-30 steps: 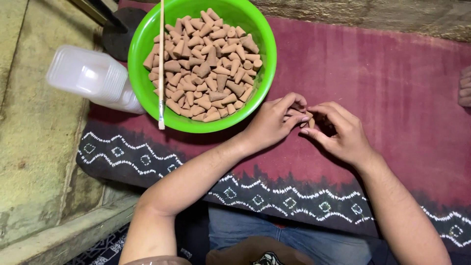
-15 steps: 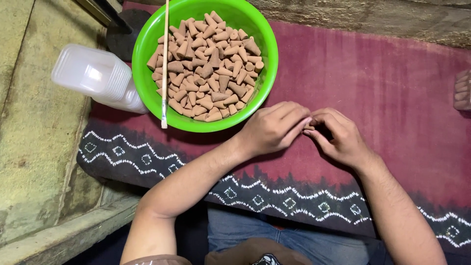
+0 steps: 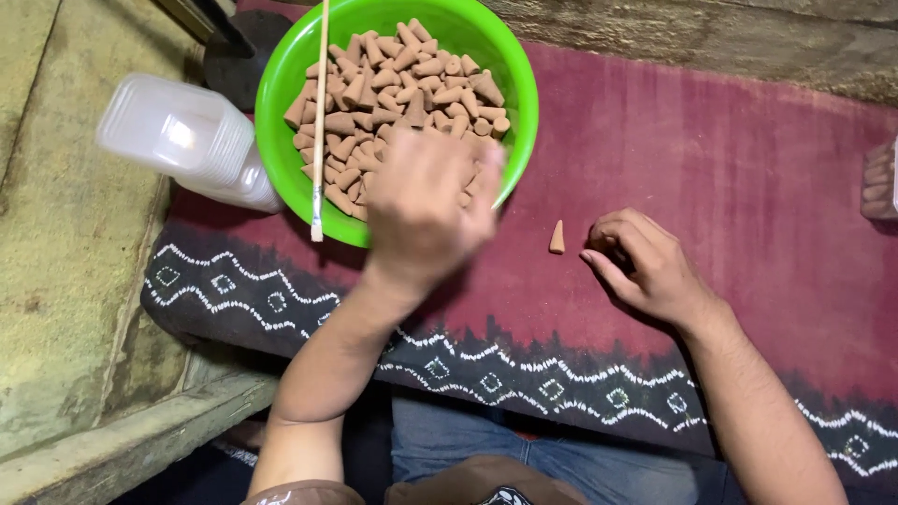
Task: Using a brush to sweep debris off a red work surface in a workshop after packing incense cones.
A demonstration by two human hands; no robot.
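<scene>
The left hand [image 3: 426, 210] is over the near rim of the green bowl [image 3: 281, 84], fingers spread and reaching down among the brown cones [image 3: 393, 89] that fill the bowl. The hand is blurred, so I cannot tell whether the fingertips have closed on a cone or only touch the heap. The left forearm runs from the bottom edge of the cloth up to the bowl.

The right hand [image 3: 645, 266] rests on the maroon cloth [image 3: 711, 140], to the right of the bowl, fingers curled loosely inward and holding nothing that shows. Just to its left a single cone [image 3: 557, 238] stands on the cloth, tip up, apart from the fingertips and a little clear of the bowl's rim.

A thin stick [image 3: 320, 112] lies across the left part of the bowl, one end running past the top of the picture, the other end reaching over the near rim and the cloth. A clear plastic tub [image 3: 182, 136], on its side, touches the bowl's left wall, at the cloth's left edge. Behind the bowl, at the far left corner of the cloth, a dark round thing [image 3: 229, 65] is partly hidden. The cloth's near edge bears a white zigzag pattern [image 3: 486, 360]. At the right edge, stacked cones [image 3: 879, 182] show in part. Below, the person's blue trousers [image 3: 486, 444] show.
</scene>
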